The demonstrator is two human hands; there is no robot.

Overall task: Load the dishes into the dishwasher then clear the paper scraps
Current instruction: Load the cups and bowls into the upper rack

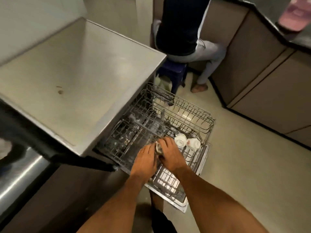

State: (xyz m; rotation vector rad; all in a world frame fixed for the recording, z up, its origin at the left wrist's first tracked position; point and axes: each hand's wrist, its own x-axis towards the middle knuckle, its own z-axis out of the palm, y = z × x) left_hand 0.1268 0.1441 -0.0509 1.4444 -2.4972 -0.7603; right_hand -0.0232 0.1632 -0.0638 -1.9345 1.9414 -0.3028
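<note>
A steel counter (72,78) fills the upper left of the frame, its flat top tilted by the wide lens. Below its lower right corner one dishwasher (107,143) stands open, with one wire rack (190,115) pulled out over the floor (244,157) at centre frame. A second person (183,31) sits on one dark blue stool (175,71) at top centre, back turned. Brown cabinets (262,84) run down the right side under a dark ledge, where one pink object (294,15) sits, too blurred to name.

Two bare forearms rise from the bottom edge and meet at lower centre over the near end of the rack. The left hand (146,160) lies palm down, fingers bent forward and down into the rack. The right hand (171,155) crosses just beside it, knuckles up, fingers curled. Between them sits one small greyish dish (159,148), mostly hidden. Both hands touch it; the right grip seems wrapped round its edge, but for the left I cannot tell whether the grip pinches it or merely presses against it.

Just right of the hands, two white cups (180,140) lie side by side in the rack, touching each other. Blurred glassware (151,125) sits deeper in the rack; its count cannot be told.
</note>
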